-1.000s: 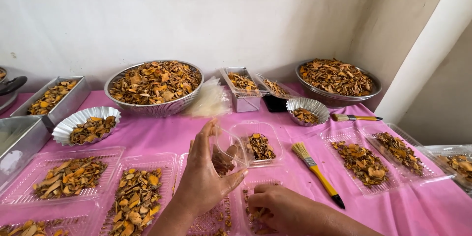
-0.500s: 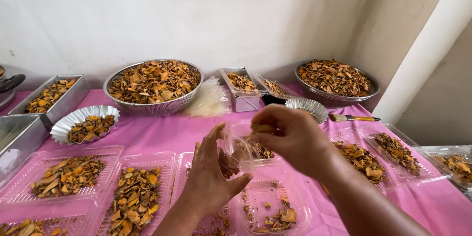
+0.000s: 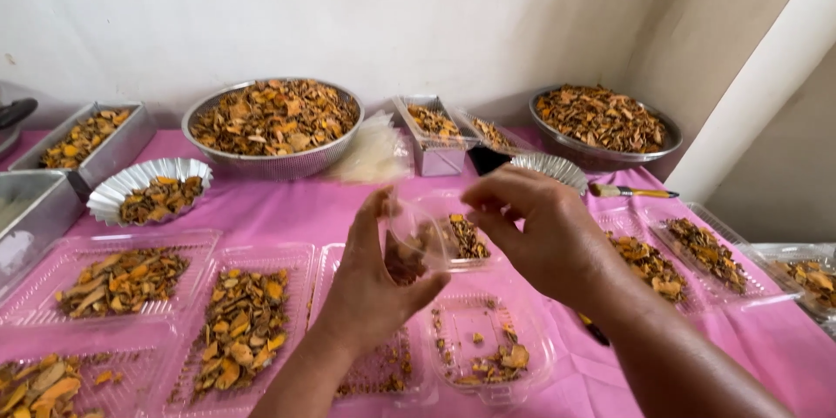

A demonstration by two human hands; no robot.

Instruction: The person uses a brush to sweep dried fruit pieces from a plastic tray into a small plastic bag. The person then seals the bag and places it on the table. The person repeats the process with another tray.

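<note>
My left hand (image 3: 376, 292) holds a small clear plastic container (image 3: 416, 238) up above the table, thumb and fingers around it, with some dried orange-brown slices inside. My right hand (image 3: 544, 231) is raised beside it on the right, fingers curled and pinched at the container's upper edge. Directly below lies an open clear plastic box (image 3: 488, 347) with a few dried slices in it. Behind my hands sits another small clear box (image 3: 466, 235) of slices, partly hidden.
A pink cloth (image 3: 296, 213) covers the table. Clear trays of dried slices (image 3: 244, 326) lie at the left and right (image 3: 649, 266). Large metal bowls (image 3: 274, 126) (image 3: 601, 122), metal tins (image 3: 87, 139), a fluted foil dish (image 3: 152, 192), a yellow-handled brush (image 3: 631, 192) stand at the back.
My right hand rose from the low box near the table's front edge up to the container in my left hand. The left hand stayed raised, holding the container.
</note>
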